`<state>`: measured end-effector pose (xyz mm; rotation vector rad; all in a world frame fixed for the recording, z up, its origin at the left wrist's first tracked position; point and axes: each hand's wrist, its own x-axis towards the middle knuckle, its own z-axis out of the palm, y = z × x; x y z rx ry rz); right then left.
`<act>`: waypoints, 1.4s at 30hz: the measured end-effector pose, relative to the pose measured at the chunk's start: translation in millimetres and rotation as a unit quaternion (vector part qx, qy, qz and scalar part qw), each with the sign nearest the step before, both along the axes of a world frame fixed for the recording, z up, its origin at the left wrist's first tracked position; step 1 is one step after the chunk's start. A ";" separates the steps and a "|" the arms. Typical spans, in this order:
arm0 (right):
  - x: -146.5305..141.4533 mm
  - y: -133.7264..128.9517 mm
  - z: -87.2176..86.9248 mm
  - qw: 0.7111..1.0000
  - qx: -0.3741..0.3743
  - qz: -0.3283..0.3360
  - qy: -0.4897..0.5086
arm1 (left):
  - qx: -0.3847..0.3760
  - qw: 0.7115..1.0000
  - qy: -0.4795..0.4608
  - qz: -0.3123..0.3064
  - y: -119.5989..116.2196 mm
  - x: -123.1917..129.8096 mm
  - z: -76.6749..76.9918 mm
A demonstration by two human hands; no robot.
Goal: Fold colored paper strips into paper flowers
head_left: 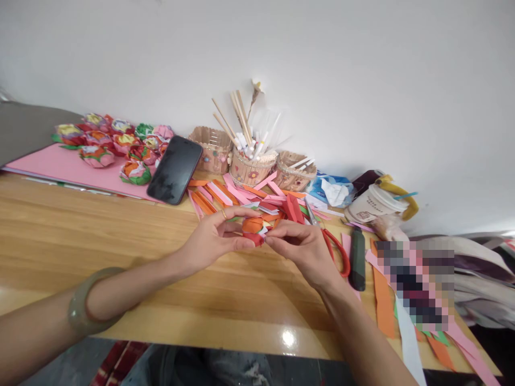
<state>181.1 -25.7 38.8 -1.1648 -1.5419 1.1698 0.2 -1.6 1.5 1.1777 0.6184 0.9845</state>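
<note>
Between my two hands, above the wooden table, is a small paper flower (252,225) with orange, red and white petals. My left hand (219,231) is closed on its left side, thumb below and fingers over the top. On the other side, my right hand (300,242) pinches the flower's right edge between thumb and fingertips; part of the flower is hidden there. Behind my hands lies a loose heap of folded paper strips (217,195) in pink, orange and red. Red-handled scissors (341,254) rest just right of my right hand, beside a dark green utility knife (357,260).
Finished paper flowers (96,155) sit on pink paper (52,167) at the left, with a black phone (175,170) leaning there. Decorated baskets (253,169) with sticks and pens line the wall. A paper cup (372,203) and long paper strips (384,300) are at the right.
</note>
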 end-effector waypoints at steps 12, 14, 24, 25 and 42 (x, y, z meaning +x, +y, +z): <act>-1.6 0.6 -3.0 0.999 -0.039 -0.013 0.011 | 0.028 1.000 0.006 0.013 -1.4 -0.3 -0.2; -1.5 0.5 -4.4 0.999 -0.048 -0.005 0.013 | 0.030 0.999 0.002 0.012 -2.2 0.1 -0.4; -4.7 -1.5 -3.8 0.996 0.043 -0.018 -0.071 | 0.018 1.000 -0.003 0.018 -1.2 0.8 -1.1; -5.6 -2.6 -3.5 0.993 0.069 -0.029 -0.094 | 0.022 0.999 0.001 0.024 -1.2 0.7 -0.8; -8.5 -12.9 -15.8 0.871 0.413 -0.084 -0.254 | 0.100 0.989 -0.050 0.100 2.0 4.0 -10.8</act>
